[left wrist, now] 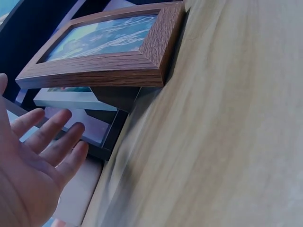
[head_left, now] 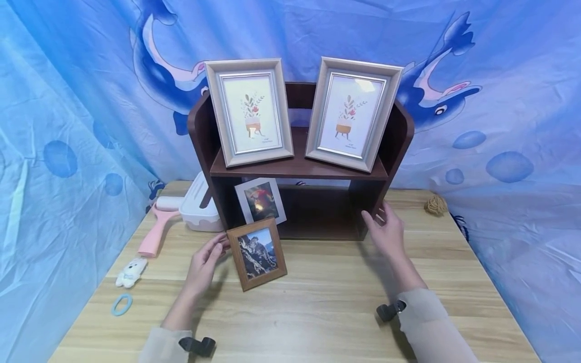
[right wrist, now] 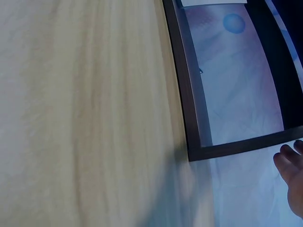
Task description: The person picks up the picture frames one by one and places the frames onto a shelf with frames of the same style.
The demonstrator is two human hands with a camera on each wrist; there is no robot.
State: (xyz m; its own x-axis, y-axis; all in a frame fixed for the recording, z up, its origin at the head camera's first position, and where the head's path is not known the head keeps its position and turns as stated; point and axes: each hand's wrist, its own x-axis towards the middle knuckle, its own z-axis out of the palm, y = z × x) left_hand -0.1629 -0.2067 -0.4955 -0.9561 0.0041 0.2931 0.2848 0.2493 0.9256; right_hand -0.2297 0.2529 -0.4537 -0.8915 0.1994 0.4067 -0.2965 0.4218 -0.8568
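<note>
A dark brown two-tier shelf (head_left: 299, 174) stands on the wooden table. On the table before its left side, a brown wooden photo frame (head_left: 281, 254) with a leopard picture leans back on its stand. My left hand (head_left: 205, 262) is beside that frame's left edge; the left wrist view shows its fingers spread loosely, apart from the frame. A white photo frame (head_left: 278, 201) with a red picture stands in the lower tier at left. My right hand (head_left: 388, 229) is at the shelf's right side panel, fingers relaxed; whether it touches the panel is hard to tell.
Two large silver-beige photo frames (head_left: 288, 136) (head_left: 313, 136) stand on the upper tier. Left of the shelf are a white lidded box (head_left: 201, 219), a pink lint roller (head_left: 156, 232), a white bear toy (head_left: 131, 272) and a blue ring (head_left: 129, 305). A twine ball (head_left: 436, 205) sits at right.
</note>
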